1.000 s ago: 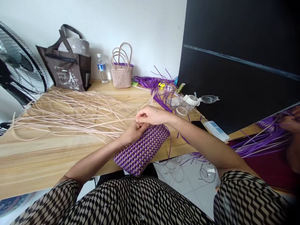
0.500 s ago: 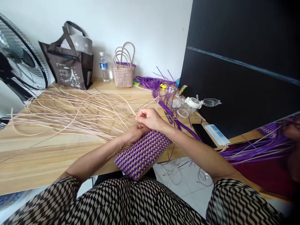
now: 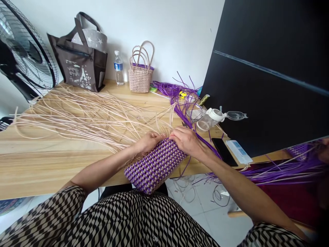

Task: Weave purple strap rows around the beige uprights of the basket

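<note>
A purple-and-beige woven basket (image 3: pixel 156 164) rests tilted at the table's front edge, against my lap. My left hand (image 3: pixel 149 141) is closed on its far rim, thumb along the edge. My right hand (image 3: pixel 185 140) pinches at the same rim, farther right, where weaving strips come out; its fingertips hide most of the strip between them. Long beige strips (image 3: pixel 92 116) fan out from the rim across the table to the left. Short strip ends stand up between the two hands.
Purple strips (image 3: pixel 167 90) lie in a bundle at the back right. A finished small basket (image 3: pixel 141 79), a water bottle (image 3: pixel 118 68) and a dark tote bag (image 3: pixel 79 65) stand by the wall. To the right are a clear cup (image 3: pixel 208 119), a phone (image 3: pixel 224 152) and a power strip (image 3: pixel 239 151).
My right hand has come down and right, from above my left hand to the basket's rim. The left hand stays at the rim, now more in sight. The view has shifted slightly.
</note>
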Demonstrator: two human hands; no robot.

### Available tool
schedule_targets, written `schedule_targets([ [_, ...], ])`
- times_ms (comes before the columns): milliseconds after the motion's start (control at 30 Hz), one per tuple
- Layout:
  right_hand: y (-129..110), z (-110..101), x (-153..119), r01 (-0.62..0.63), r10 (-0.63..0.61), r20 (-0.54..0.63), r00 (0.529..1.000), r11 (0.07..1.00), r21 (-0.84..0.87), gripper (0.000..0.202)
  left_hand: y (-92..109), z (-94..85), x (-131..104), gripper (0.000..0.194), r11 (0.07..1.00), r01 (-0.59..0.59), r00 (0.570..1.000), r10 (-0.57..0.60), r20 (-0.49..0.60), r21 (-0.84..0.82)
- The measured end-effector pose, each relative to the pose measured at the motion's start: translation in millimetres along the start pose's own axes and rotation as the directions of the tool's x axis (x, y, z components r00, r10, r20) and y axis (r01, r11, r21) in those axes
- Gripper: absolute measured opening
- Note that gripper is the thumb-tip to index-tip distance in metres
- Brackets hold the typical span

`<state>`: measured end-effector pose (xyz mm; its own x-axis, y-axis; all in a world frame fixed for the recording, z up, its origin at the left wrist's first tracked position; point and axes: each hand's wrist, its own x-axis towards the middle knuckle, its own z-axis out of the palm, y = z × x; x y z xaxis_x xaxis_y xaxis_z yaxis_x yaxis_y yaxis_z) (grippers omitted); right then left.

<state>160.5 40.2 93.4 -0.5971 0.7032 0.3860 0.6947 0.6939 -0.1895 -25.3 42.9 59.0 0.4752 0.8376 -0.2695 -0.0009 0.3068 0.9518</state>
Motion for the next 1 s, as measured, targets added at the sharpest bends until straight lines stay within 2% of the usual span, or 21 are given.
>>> schedule_targets([
  [167,12,8,-11,-0.044,0.031,-0.195,0.98,0.997,-0.064,0.027,4,-0.9,-1,0.044,0.998,-0.041,0.999,0.04,0.01,0.048],
  [233,14,7,-14,-0.061,0.049,-0.207,0.977,0.997,-0.052,0.026,9,-4.0,-1,0.042,0.994,-0.05,0.998,0.047,0.041,0.095],
  [300,12,5,-16,-0.064,0.056,-0.186,0.981,0.997,-0.039,0.026,16,-10.5,0,0.044,0.971,-0.089,0.994,0.072,0.081,0.222],
  [400,7,5,-16,-0.076,0.069,-0.18,0.981,0.997,-0.031,0.025,27,-23.7,-1,0.051,0.845,-0.184,0.982,0.142,0.122,0.501],
  [467,4,7,-16,-0.092,0.088,-0.195,0.977,0.996,-0.014,0.024,33,-30.5,-5,0.052,0.682,-0.186,0.97,0.244,0.02,0.708],
  [500,3,8,-16,-0.104,0.102,-0.201,0.974,0.995,0.0,0.023,34,-32.4,-7,0.051,0.584,-0.152,0.939,0.337,-0.068,0.797],
  [533,1,9,-16,-0.116,0.117,-0.208,0.971,0.993,0.015,0.022,36,-33.3,-10,0.05,0.495,-0.104,0.878,0.453,-0.154,0.863],
  [567,0,11,-15,-0.128,0.131,-0.214,0.968,0.991,0.029,0.022,36,-33.3,-12,0.049,0.428,-0.066,0.794,0.57,-0.212,0.901],
  [600,-1,12,-15,-0.138,0.143,-0.22,0.965,0.99,0.041,0.021,36,-32.6,-13,0.047,0.385,-0.063,0.714,0.662,-0.228,0.921],
  [633,-1,13,-14,-0.145,0.153,-0.229,0.961,0.988,0.05,0.02,36,-31.6,-14,0.042,0.361,-0.1,0.664,0.719,-0.208,0.927],
  [667,-2,13,-13,-0.15,0.16,-0.237,0.958,0.987,0.059,0.019,35,-30.3,-13,0.036,0.351,-0.175,0.655,0.739,-0.157,0.92],
  [700,-3,14,-13,-0.152,0.164,-0.245,0.955,0.986,0.067,0.019,34,-29.1,-12,0.03,0.353,-0.269,0.685,0.724,-0.079,0.896],
  [767,-4,15,-12,-0.154,0.171,-0.255,0.952,0.984,0.086,0.019,32,-26.5,-10,0.02,0.395,-0.409,0.782,0.616,0.093,0.822],
  [833,-4,17,-11,-0.154,0.177,-0.255,0.951,0.982,0.105,0.019,31,-23.5,-8,0.015,0.441,-0.428,0.847,0.5,0.18,0.789],
  [1000,-5,18,-11,-0.158,0.181,-0.237,0.954,0.981,0.111,0.019,31,-14.5,-12,0.015,0.455,-0.303,0.907,0.406,0.108,0.837],
])
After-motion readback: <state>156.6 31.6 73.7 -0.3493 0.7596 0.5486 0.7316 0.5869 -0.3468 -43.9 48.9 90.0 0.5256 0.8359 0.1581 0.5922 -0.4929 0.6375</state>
